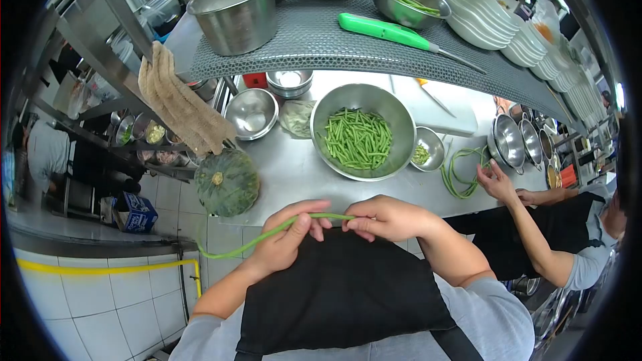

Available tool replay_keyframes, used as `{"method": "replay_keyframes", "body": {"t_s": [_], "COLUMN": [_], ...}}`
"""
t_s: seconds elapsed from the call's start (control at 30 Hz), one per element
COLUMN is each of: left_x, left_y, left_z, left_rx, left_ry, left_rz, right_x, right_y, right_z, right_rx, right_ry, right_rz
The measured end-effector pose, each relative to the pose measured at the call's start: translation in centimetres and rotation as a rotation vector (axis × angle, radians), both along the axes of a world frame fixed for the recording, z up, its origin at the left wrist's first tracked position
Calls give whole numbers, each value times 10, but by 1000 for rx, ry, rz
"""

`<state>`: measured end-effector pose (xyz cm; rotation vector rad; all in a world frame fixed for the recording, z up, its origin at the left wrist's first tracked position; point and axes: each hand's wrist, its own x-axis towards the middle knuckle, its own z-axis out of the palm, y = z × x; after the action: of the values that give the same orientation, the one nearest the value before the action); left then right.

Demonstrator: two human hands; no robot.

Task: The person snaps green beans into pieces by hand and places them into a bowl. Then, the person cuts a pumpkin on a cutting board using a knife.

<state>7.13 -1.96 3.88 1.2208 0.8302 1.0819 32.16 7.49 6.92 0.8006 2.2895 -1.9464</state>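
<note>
A long green bean [249, 246] stretches between my two hands in front of the black apron. My left hand [289, 230] is closed on its middle, and the bean's loose end hangs out to the left. My right hand [384, 219] pinches the other end. Just beyond them on the steel counter stands a large metal bowl [322, 157] filled with cut bean pieces [358, 138]. A small bowl [435, 159] with little green bits sits at its right side.
A green pumpkin [227, 184] rests at the counter's left edge, below a hanging towel [175, 103]. On the right, a co-worker's hand [496, 180] is by more long beans [455, 177]. A green-handled tool [384, 30] and stacked plates [478, 13] lie on the shelf above.
</note>
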Motion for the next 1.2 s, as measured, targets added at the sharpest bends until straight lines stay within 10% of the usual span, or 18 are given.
{"method": "replay_keyframes", "body": {"t_s": [0.23, 0.3, 0.5, 1.2], "left_x": [-14, -8, 12, 40], "left_y": [-6, 1, 14, 47], "left_z": [10, 20, -17, -13], "left_rx": [-25, 452, 144, 304], "left_ry": [85, 403, 698, 894], "left_rz": [-244, -13, -16, -91], "right_x": [-13, -20, -16, 26], "right_y": [4, -3, 4, 2], "right_z": [-22, -28, -11, -29], "right_rx": [607, 578, 618, 450], "right_ry": [-235, -140, -34, 29], "right_rz": [-26, 10, -55, -167]}}
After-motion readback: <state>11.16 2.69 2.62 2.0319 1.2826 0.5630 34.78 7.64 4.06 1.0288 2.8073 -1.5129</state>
